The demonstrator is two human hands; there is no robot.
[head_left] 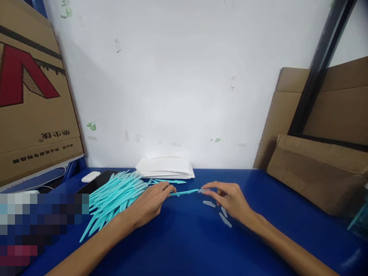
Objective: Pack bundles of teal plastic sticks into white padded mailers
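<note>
My left hand (155,200) is closed around one end of a slim turquoise stick (186,191), shaped like an eyebrow razor. My right hand (231,197) pinches a small translucent cap (202,190) between thumb and forefinger, at the stick's right end. Whether the cap is fitted over that end or only touching it, I cannot tell. Below the right hand lie several loose translucent caps (209,203) on the blue table (178,241). A large heap of similar turquoise sticks (119,195), many with pale translucent ends, spreads to the left of my left hand and partly behind it.
A stack of white sheets (165,167) stands against the wall, with a few turquoise sticks (169,181) in front. A white case (91,176) and a dark phone-like slab (99,182) sit at the back left. Cardboard boxes (34,96) flank both sides; a brown carton (319,174) rests at right.
</note>
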